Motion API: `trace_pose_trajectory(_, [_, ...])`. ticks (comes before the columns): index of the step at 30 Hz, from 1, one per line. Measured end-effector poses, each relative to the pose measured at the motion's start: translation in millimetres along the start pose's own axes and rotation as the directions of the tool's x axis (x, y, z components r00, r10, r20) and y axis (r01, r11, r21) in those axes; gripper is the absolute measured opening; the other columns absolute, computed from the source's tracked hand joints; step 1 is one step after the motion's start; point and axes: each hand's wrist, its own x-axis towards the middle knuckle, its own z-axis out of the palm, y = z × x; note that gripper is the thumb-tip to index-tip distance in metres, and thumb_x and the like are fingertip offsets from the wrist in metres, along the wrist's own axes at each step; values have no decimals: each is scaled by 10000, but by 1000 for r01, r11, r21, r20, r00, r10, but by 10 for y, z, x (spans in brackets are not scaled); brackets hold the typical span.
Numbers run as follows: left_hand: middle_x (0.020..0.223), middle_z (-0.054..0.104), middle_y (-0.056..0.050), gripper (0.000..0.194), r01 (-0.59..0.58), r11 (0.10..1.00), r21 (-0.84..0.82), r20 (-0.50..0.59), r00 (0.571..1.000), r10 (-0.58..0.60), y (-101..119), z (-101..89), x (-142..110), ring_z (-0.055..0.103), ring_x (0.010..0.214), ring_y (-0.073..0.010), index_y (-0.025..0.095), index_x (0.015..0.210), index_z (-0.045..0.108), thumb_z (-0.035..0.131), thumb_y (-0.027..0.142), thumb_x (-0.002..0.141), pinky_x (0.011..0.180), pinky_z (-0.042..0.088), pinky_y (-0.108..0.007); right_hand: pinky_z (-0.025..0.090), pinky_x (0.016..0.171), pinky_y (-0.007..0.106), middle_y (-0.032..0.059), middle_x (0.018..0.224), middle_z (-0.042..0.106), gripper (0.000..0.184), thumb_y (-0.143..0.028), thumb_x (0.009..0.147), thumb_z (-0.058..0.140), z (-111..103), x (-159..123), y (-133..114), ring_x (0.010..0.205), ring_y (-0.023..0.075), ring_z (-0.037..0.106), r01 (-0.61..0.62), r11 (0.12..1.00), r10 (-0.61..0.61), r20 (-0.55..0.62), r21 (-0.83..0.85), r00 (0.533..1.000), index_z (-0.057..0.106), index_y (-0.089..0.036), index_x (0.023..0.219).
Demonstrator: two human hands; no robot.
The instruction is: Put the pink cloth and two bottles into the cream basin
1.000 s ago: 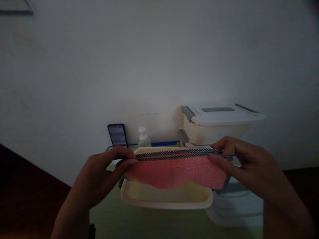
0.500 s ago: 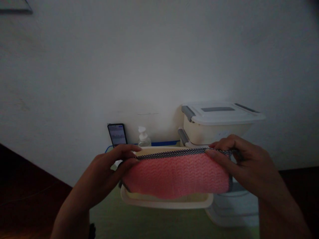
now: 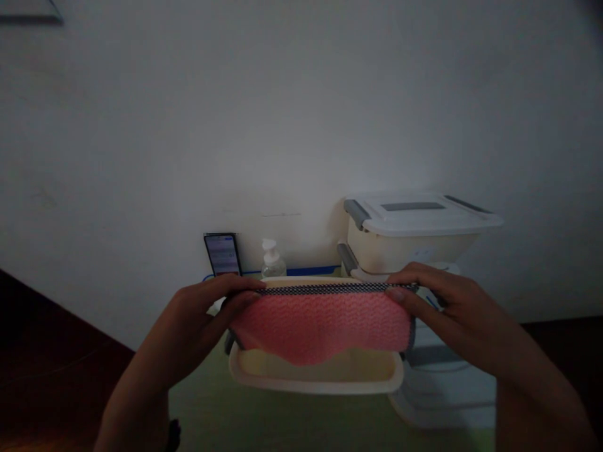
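Observation:
A pink textured cloth (image 3: pixel 325 320) with a black-and-white checked edge hangs stretched between my two hands. My left hand (image 3: pixel 207 317) pinches its upper left corner between thumb and fingers. At the upper right, my right hand (image 3: pixel 438 307) grips the same checked edge. The cloth hangs over an open cream plastic bin (image 3: pixel 315 386), hiding much of its far side and interior. The cloth's lower edge sags in the middle.
Against the wall, a phone (image 3: pixel 222 254) leans upright beside a clear pump bottle (image 3: pixel 273 260). To the right stand stacked lidded storage boxes (image 3: pixel 409 248) with grey latches. A pale lid (image 3: pixel 443 402) lies on the green tabletop (image 3: pixel 282 424) right of the bin.
My right hand has moved a little left and the cloth's checked edge is now closer to level. The cloth's lower edge has risen, showing more of the bin's inside.

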Motion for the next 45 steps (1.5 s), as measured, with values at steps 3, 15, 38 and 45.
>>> trace_pose_trajectory(3, [925, 737, -2, 223, 64, 998, 0, 54, 996, -64, -3, 7, 16, 683, 830, -170, 253, 974, 681, 532, 369, 855, 743, 533, -258, 440, 608, 240, -15, 741, 605, 144, -346, 895, 511, -9, -14, 18, 671, 132, 572, 4, 1000, -4, -17, -9, 1000, 591, -239, 839])
trace_pose_trajectory(15, [733, 639, 26, 172, 46, 996, -81, -47, 998, -50, 102, 65, 45, 589, 656, -96, 203, 882, 584, 432, 277, 910, 606, 464, -178, 433, 724, 287, 12, 872, 570, 158, -359, 919, 465, 19, 4, 113, 812, 155, 551, -7, 999, 3, 97, 35, 995, 561, -238, 885])
trace_pose_trajectory(38, [726, 689, 51, 58, 109, 943, -313, -149, 975, -162, 109, 157, 58, 608, 619, -72, 250, 824, 676, 647, 284, 786, 558, 470, -122, 408, 875, 344, 41, 1002, 577, 159, -334, 920, 463, 113, -25, 257, 988, 196, 537, -133, 988, 152, 407, -73, 901, 568, -219, 951])
trace_pose_trajectory(45, [780, 684, 48, 73, -19, 939, -345, -41, 999, 6, 317, 253, 95, 622, 705, -64, 241, 826, 675, 652, 186, 784, 635, 469, -107, 412, 879, 323, 34, 1011, 565, 141, -342, 896, 516, 141, 14, 107, 992, 184, 540, -122, 991, 131, 392, -48, 911, 575, -221, 938])
